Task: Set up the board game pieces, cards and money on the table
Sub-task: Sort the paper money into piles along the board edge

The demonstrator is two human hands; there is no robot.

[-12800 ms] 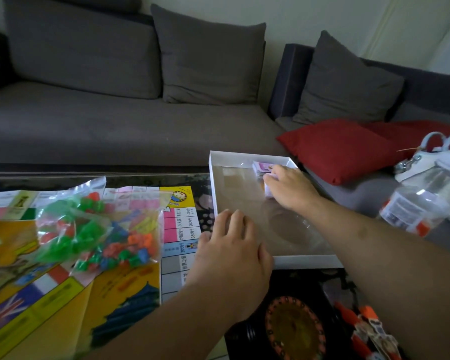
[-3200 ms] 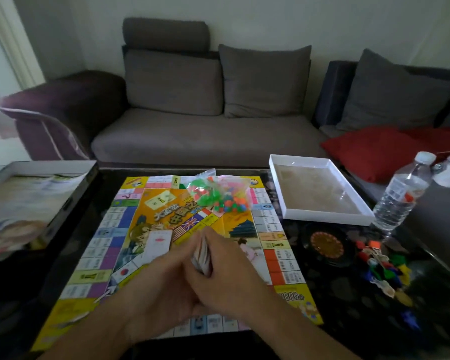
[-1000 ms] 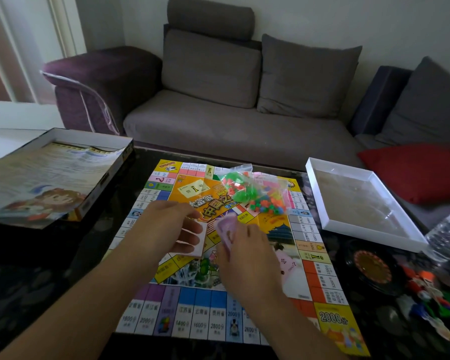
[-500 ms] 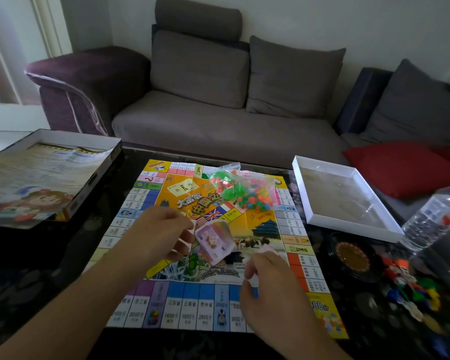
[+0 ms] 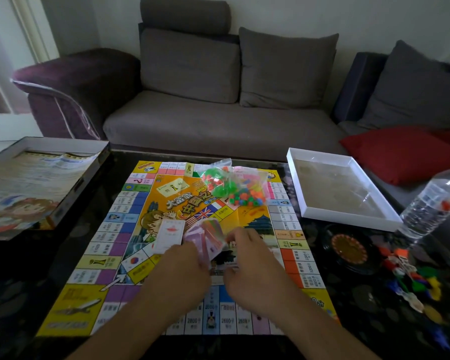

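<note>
The play money is a fanned wad of purple and pink notes held over the middle of the game board, toward its near edge. The left hand grips the wad from below, fingers curled round it. Half a second ago the right hand was drawn back toward the near edge pinching a single note; now it has come in beside the wad, fingers bent at the edge of the notes — whether it pinches one I cannot tell. A white card has appeared flat on the board just left of the wad.

Judgement: sorting is under way, one slip dealt off at a time — most of the wad remains.

The notes look thin, limp and slightly splayed, printed faces up. The bag of plastic pieces lies sealed by the board's far edge, untouched.
</note>
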